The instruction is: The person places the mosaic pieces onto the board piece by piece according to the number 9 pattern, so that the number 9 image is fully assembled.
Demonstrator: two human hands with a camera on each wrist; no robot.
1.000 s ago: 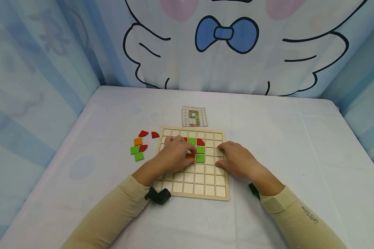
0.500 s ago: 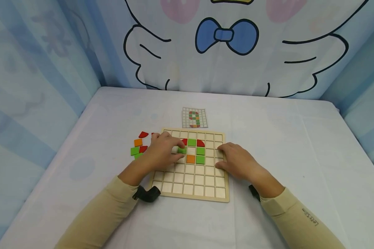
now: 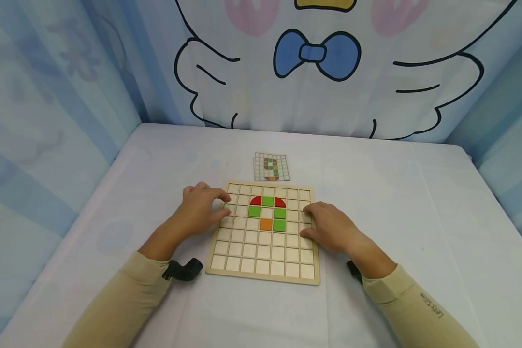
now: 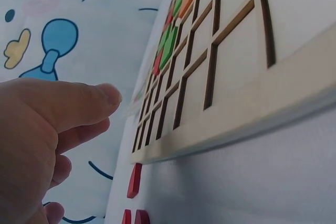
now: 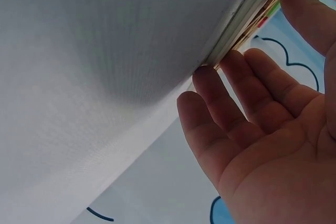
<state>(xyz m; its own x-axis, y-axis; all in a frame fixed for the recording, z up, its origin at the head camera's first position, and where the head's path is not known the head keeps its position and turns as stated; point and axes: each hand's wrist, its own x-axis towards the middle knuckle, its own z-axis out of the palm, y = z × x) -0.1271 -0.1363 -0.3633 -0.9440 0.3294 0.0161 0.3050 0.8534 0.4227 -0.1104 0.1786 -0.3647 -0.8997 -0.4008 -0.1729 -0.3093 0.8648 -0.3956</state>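
A wooden grid board (image 3: 263, 277) lies on the table with red, green and orange tiles set in its upper cells. An orange square (image 3: 266, 224) sits lowest among them, beside a green square (image 3: 279, 225). My left hand (image 3: 200, 208) is at the board's left edge, thumb and index finger apart with nothing between them. In the left wrist view, red quarter-round pieces (image 4: 134, 181) lie beyond the board's edge; the left hand hides the loose pieces in the head view. My right hand (image 3: 330, 224) rests on the board's right edge, fingers loosely bent against its side.
A printed pattern card (image 3: 271, 167) lies just behind the board, showing a coloured figure on a grid. The white-covered table (image 3: 400, 193) is bounded by patterned curtains (image 3: 252, 87) at the back and sides. Black wrist mounts (image 3: 182, 270) hang beneath the forearms.
My left hand has moved left from the middle of the board to its left edge, uncovering the orange, green and red tiles. The right hand stays in place.
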